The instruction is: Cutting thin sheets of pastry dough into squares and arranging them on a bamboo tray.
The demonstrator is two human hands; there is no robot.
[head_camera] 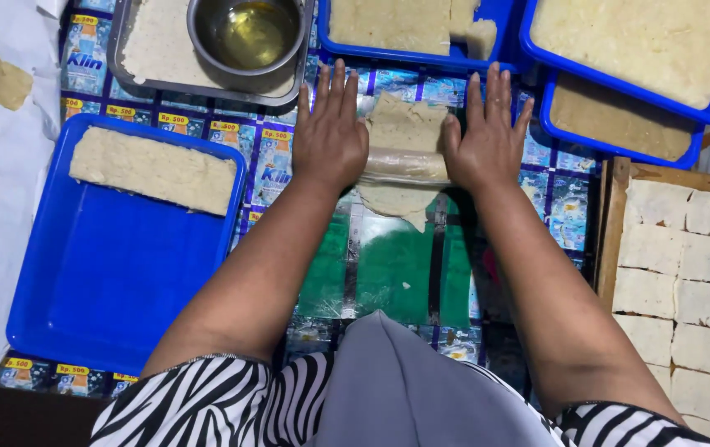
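While we look down from the head camera, our left hand (330,132) and right hand (487,136) lie flat, fingers stretched out, each pressing on one end of a rolling pin (404,164); neither hand is curled round anything. Under the pin lies the sheet of dough (400,124), on the plastic-covered work surface (388,265) between our arms, already thin and ragged at its edges, so we judge the flattening well along. Done work appears on the right: a wooden tray (616,207) filled with cut pale squares. What is left looks plentiful: a slab in the blue tray (106,290) on the left, and fuller blue trays (537,33) at the top. A metal bowl of oil (247,33) stands just beyond our left hand.
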